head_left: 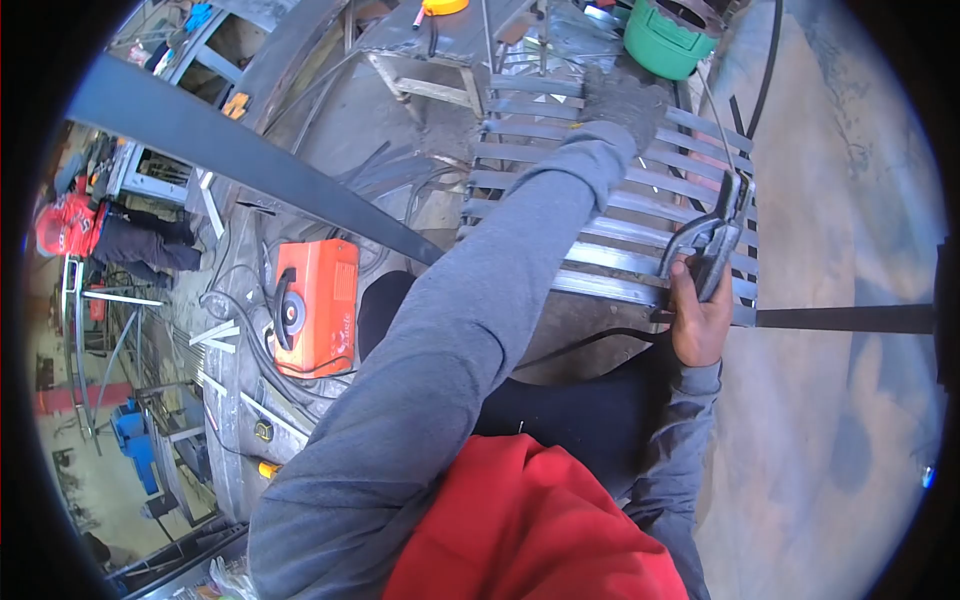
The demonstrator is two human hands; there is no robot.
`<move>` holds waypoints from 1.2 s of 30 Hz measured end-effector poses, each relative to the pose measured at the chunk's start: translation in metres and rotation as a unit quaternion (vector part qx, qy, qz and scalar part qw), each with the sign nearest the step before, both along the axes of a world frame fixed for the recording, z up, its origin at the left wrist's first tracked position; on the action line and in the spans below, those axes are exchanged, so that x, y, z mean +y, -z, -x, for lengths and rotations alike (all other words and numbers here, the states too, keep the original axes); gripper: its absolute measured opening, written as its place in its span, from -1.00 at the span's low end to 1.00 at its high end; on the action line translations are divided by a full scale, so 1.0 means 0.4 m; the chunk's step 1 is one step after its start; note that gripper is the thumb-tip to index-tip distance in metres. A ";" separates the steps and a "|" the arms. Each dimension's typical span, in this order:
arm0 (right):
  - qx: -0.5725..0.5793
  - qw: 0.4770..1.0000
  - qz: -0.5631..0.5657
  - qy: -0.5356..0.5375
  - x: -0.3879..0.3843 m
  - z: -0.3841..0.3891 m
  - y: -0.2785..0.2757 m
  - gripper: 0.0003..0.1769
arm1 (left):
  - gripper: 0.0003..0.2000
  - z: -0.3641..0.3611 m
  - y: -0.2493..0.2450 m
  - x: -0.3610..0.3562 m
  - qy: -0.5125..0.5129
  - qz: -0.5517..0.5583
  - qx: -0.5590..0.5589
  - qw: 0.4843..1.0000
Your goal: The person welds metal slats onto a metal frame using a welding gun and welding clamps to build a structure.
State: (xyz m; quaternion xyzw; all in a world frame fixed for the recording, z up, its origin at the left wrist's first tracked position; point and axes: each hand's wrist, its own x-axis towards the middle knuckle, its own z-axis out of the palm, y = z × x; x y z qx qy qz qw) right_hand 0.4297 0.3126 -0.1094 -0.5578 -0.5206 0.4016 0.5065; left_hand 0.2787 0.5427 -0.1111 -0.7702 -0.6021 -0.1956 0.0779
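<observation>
My right hand point(700, 315), bare, is closed round the dark handle of a welding electrode holder point(715, 235). A thin electrode point(716, 112) sticks out of its jaws, slanting toward the far end. My left hand point(625, 108), in a dark grey work glove, lies spread over the slats of a metal grille point(610, 262), near its far side. Single fingers of the glove are hard to make out against the dark metal. The grille has several parallel flat bars and lies before my knees, with the holder above its right side.
An orange welding machine point(325, 308) stands on the left among cables. Behind the grille are a green bucket point(668, 42) and a metal stand point(430, 88). A long dark beam point(260, 160) crosses the left side. A person in red point(75, 228) is farther left.
</observation>
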 end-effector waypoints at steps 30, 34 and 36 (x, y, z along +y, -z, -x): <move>0.005 1.000 -0.016 0.011 0.001 0.009 -0.001 -0.72 | -0.66 0.013 -0.036 -0.028 0.038 0.131 -0.060 0.989; 0.007 1.000 -0.017 0.001 -0.001 0.009 -0.004 -0.73 | -0.68 0.013 -0.026 -0.019 0.036 0.091 -0.012 0.995; 0.016 1.000 -0.004 0.005 -0.004 0.011 -0.011 -0.73 | -0.69 0.005 -0.023 -0.014 0.045 0.050 0.014 0.998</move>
